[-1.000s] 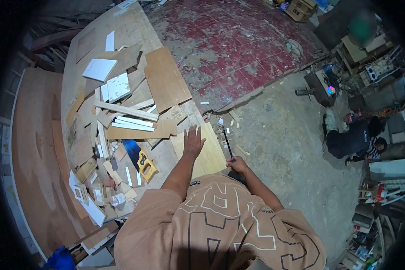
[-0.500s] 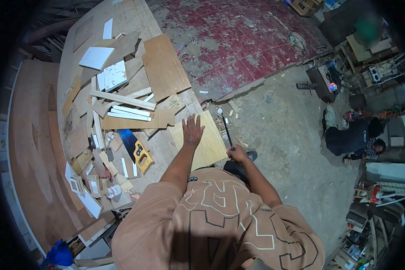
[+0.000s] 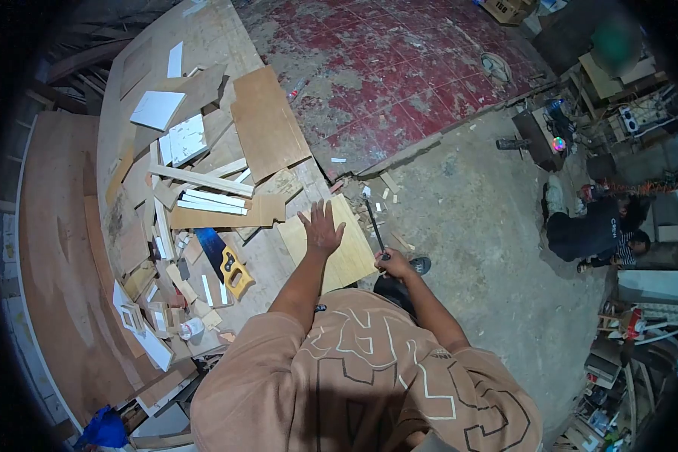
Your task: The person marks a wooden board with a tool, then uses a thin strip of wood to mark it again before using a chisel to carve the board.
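Observation:
A pale plywood board (image 3: 345,256) lies at the workbench's right edge. My left hand (image 3: 324,228) rests flat on it with the fingers spread. Just off the board's right edge, my right hand (image 3: 393,264) is closed round the dark handle of a long thin tool (image 3: 374,224), which points away from me along that edge. What kind of tool it is cannot be made out. A handsaw (image 3: 234,273) with a yellow handle and blue blade lies to the left of my left forearm.
Wood strips (image 3: 203,181), white panels (image 3: 157,110) and a brown sheet (image 3: 268,124) are scattered over the workbench (image 3: 279,252). Offcuts lie on the concrete floor (image 3: 474,226). At the right, a person in dark clothes (image 3: 584,230) is low down beside another person (image 3: 630,242).
The view has shifted slightly. My right hand and the thin tool have moved a little toward me along the board's edge; my left hand stays flat on the board.

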Motion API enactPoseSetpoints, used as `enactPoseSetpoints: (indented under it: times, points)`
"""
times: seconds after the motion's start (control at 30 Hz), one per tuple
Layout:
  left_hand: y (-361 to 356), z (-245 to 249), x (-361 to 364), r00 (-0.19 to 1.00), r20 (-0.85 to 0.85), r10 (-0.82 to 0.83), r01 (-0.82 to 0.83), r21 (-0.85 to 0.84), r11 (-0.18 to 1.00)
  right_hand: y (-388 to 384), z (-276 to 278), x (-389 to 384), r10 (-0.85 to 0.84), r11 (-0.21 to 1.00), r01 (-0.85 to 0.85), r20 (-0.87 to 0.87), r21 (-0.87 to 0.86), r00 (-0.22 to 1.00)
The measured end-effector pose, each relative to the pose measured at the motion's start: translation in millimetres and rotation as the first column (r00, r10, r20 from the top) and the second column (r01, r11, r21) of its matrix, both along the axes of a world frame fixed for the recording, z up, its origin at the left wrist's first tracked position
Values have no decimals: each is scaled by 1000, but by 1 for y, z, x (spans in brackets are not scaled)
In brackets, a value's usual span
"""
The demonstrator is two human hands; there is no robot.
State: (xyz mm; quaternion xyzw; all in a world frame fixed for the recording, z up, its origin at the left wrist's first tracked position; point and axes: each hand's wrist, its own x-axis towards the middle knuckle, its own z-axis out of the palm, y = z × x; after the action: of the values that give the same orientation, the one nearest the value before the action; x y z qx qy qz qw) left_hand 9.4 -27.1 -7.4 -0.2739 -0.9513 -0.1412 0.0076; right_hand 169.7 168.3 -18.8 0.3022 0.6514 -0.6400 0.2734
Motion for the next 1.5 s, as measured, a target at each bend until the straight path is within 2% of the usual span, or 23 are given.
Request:
enactPoseSetpoints:
  times: [0.07,0.2,0.4,0.47,0.57,0.7,0.77,0.9,1.0,1.1,1.17,1.3,1.43,1.5]
  points:
    - [1,2,-1,998,57,29,-28,-22,999,0,0,1,-13,999,14,30,-32,999]
    - [-1,-6,-1,998,51,23,-22,-5,1000,-3,-2,0,-29,995,34,56,-97,998]
    - [2,-8,-6,1000,13,12,-12,-2,1000,-7,-8,1,-14,998,17,53,-52,998]
    - [6,2,-6,987,146,60,-61,-2,998,-8,-10,3,-21,997,24,46,-67,999]
    - [9,3,-6,988,129,79,-79,-5,997,-10,-20,6,-35,995,37,26,-88,999]
    - [8,0,-7,993,100,65,-66,8,998,-11,-6,5,-79,991,84,58,-101,995]
    - [10,-2,-9,986,154,57,-55,-17,998,-11,-4,2,-61,993,66,57,-95,997]
    - [8,-9,-11,992,117,44,-39,-39,998,-10,-11,4,-47,991,52,36,-124,998]
    - [8,-6,-12,993,114,42,-43,12,999,-10,-14,5,-62,991,65,26,-118,998]
    - [10,-5,-14,986,152,61,-57,-31,998,-10,-11,6,-71,993,75,43,-91,997]
    - [12,-1,-15,979,185,81,-59,-121,991,-10,-13,7,-83,990,86,32,-112,996]
    - [13,-2,-17,970,222,98,-66,-148,987,-9,-8,3,-72,990,76,35,-119,997]
    - [13,-7,-16,984,151,90,-73,-114,991,-5,-4,1,-117,985,127,92,-115,989]
    - [14,-7,-16,991,107,81,-71,-97,993,0,-2,-2,36,965,-44,36,259,999]
